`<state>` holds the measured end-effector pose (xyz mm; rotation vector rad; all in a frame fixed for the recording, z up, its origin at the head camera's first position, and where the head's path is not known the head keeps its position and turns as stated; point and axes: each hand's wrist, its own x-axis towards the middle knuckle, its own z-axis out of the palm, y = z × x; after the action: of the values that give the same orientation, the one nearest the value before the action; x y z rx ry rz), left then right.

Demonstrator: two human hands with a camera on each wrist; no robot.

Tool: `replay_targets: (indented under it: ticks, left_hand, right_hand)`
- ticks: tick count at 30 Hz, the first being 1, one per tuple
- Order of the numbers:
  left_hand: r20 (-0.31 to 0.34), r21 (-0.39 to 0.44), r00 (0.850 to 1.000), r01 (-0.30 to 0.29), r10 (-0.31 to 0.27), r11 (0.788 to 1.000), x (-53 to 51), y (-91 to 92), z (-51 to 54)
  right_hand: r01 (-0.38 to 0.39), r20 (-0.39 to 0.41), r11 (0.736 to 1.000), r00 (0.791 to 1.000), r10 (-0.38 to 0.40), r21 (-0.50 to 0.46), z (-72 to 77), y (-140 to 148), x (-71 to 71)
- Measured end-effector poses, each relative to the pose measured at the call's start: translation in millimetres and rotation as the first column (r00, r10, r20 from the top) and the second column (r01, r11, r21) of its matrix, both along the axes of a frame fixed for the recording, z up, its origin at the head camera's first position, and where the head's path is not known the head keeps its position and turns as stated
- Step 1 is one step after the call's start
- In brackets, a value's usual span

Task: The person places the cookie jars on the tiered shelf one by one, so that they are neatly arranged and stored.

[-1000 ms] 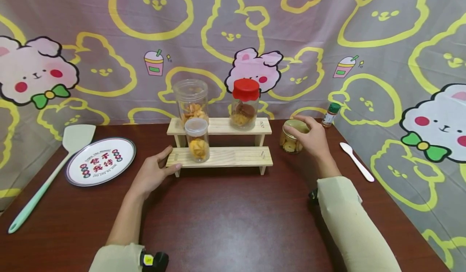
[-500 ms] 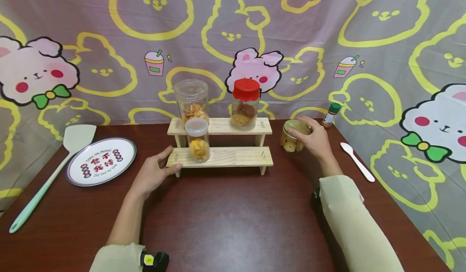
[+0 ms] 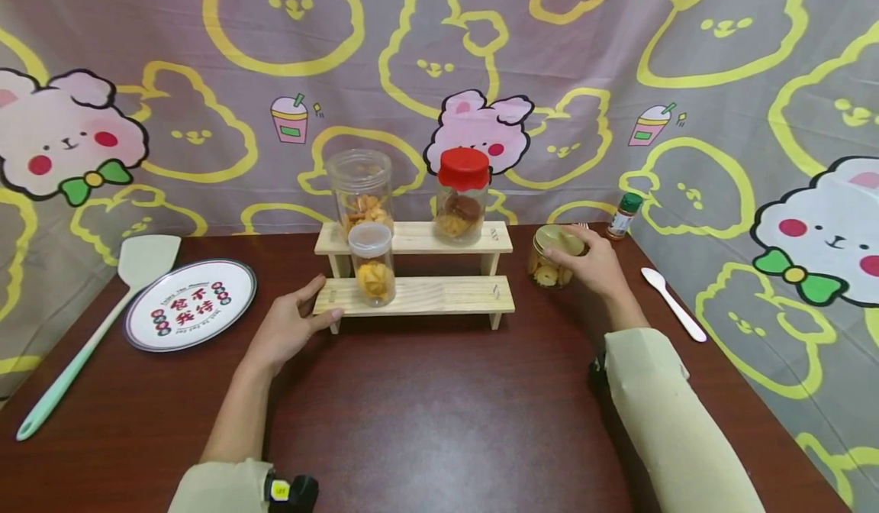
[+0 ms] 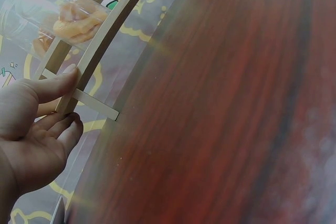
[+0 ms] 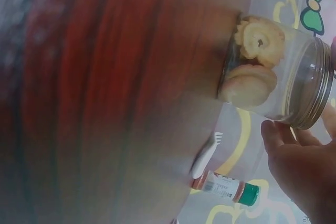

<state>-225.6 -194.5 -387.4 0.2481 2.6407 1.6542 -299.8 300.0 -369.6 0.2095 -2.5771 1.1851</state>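
In the head view my left hand (image 3: 288,328) grips the left end of a two-step wooden rack (image 3: 446,295). The left wrist view shows the thumb on top of the lower plank (image 4: 102,40) and fingers under it. My right hand (image 3: 596,261) holds a gold-lidded glass jar (image 3: 547,271) of cookies around its lid; it stands on the table right of the rack. On the lower step is a small white-lidded jar (image 3: 375,276) of yellow snacks. A tall clear jar (image 3: 364,208) and a red-lidded jar (image 3: 462,211) occupy the upper step.
To the left, a white plate (image 3: 191,307) overlaps a pale green spatula (image 3: 89,341). A green-capped spice bottle (image 3: 623,217) and a white spoon (image 3: 673,305) lie to the right. A white fork (image 5: 209,153) is near the bottle. Patterned cloth (image 3: 412,55) hangs behind.
My right hand has shifted slightly rightward on the jar's lid, and more of the lid shows. The left hand, rack and jars look unmoved.
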Motion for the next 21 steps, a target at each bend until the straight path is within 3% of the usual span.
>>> replay_targets:
  ticks: [21]
  left_hand:
    - [0.002,-0.009,1.000,0.003,-0.003,1.000,0.1,-0.9,0.7]
  right_hand:
    - [-0.011,0.056,1.000,0.998,0.010,0.013,5.3,-1.3,1.2]
